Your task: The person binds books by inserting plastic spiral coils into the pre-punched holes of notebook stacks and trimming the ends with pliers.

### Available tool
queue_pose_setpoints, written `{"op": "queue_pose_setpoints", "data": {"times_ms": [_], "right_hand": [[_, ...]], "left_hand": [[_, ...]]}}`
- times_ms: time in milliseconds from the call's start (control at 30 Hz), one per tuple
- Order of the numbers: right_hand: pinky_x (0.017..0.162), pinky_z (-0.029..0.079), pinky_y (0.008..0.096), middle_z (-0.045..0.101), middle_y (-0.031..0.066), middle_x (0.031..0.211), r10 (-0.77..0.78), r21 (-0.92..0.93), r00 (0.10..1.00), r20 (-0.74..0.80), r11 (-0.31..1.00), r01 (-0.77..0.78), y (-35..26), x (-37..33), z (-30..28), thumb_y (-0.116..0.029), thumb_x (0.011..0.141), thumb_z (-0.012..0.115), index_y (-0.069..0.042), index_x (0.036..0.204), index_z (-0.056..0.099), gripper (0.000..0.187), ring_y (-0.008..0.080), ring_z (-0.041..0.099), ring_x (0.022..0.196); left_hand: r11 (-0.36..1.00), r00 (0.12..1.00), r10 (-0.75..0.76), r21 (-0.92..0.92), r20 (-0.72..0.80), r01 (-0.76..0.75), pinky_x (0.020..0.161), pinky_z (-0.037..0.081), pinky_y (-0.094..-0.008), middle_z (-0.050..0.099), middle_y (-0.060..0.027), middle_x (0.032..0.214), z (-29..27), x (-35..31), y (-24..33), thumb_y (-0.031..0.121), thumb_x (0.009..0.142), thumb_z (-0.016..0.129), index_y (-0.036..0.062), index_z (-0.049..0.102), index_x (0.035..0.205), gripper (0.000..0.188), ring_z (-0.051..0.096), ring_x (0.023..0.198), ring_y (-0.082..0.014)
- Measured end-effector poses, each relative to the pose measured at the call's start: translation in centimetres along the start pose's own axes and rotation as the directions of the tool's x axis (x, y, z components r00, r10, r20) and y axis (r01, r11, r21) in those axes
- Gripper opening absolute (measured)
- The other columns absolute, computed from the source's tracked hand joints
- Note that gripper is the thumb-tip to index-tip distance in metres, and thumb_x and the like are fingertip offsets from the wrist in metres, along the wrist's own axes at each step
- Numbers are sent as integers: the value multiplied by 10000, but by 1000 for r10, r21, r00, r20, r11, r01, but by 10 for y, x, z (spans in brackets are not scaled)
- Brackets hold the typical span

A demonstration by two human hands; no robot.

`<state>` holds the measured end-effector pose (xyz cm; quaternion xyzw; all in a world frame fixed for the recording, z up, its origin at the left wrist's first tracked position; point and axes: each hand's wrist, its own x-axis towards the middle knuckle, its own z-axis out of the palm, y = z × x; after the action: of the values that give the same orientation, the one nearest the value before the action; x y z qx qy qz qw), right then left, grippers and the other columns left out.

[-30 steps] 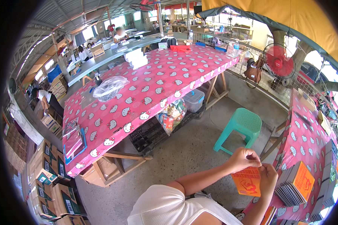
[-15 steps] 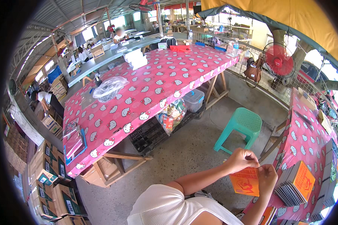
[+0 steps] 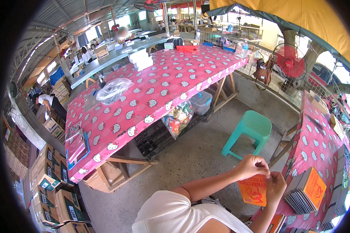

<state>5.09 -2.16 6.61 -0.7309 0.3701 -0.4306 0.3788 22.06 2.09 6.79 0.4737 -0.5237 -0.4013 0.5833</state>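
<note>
An orange spiral notebook (image 3: 253,192) with red print on its cover hangs in front of me, over the floor beside the right-hand table. My left hand (image 3: 252,166) is closed, its thumb and fingertips pinched at the notebook's upper bound edge. At the upper right corner, my right hand (image 3: 275,187) pinches the same edge, its fingertips close to those of the left. The fingers cover much of the binding. Just right of my right hand stands a stack of similar orange notebooks (image 3: 314,189) on the pink table.
A long table with a pink patterned cover (image 3: 151,103) fills the middle, bearing a clear plastic bag (image 3: 114,91) and white stacks. A green stool (image 3: 249,132) stands between the tables. Cartons (image 3: 52,171) are piled at left. A red fan (image 3: 288,62) stands by the wire fence.
The notebook has swung slightly and its lower edge has shifted a little left. Both hands stay almost in place at its upper edge.
</note>
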Motion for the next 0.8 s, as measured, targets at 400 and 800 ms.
{"op": "queue_pose_setpoints", "data": {"times_ms": [400, 800], "right_hand": [[620, 438, 307, 579, 97, 721, -124, -141, 991, -43, 983, 117, -5, 1, -5, -83, 811, 652, 19, 851, 599, 121, 187, 537, 649], [531, 375, 265, 480, 38, 711, -236, -38, 950, -203, 972, 234, -2, 4, 1, -11, 688, 728, 5, 841, 552, 233, 131, 444, 586]], "left_hand": [[984, 981, 179, -8, 72, -179, 865, 480, -278, 678, -89, 1009, 10, 0, -15, 62, 863, 639, -12, 631, 1031, 184, 630, 933, -127], [984, 984, 149, 80, 99, -157, 787, 500, -282, 700, -122, 948, 15, 5, 5, -16, 813, 632, -24, 652, 1010, 198, 656, 878, -141]]}}
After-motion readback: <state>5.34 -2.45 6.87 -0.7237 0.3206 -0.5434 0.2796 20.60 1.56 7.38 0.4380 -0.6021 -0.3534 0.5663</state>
